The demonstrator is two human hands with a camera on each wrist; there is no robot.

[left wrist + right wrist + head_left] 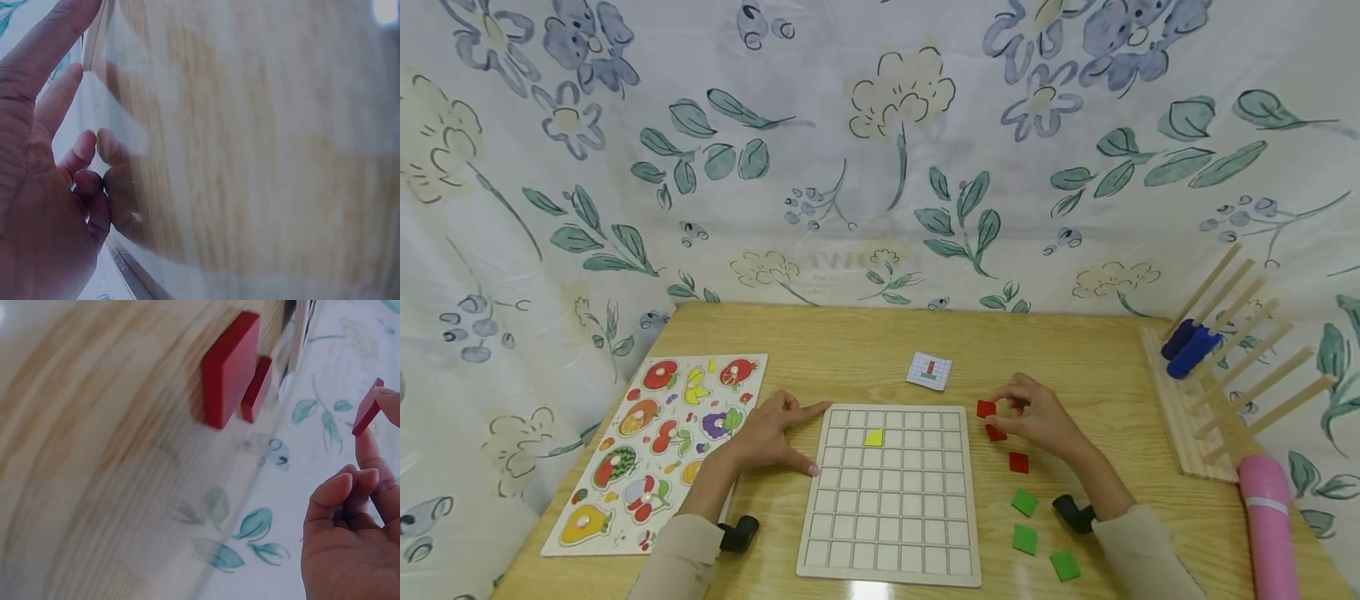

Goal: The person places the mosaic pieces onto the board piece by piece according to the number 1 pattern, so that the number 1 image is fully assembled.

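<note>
Right hand (1037, 417) pinches a red tile (986, 408) just right of the grid board (891, 492); a fingertip hold could slip; left hand (771, 433), spread, steadies the board's left edge.

I find no word, number or brand to read here. The small card (928, 371) beyond my grid board (891, 492) carries only a coloured square pattern, and the fruit puzzle (658, 446) shows pictures alone.

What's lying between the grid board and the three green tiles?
Nothing: in the head view a bare strip of table separates the grid board from the green tiles.
</note>
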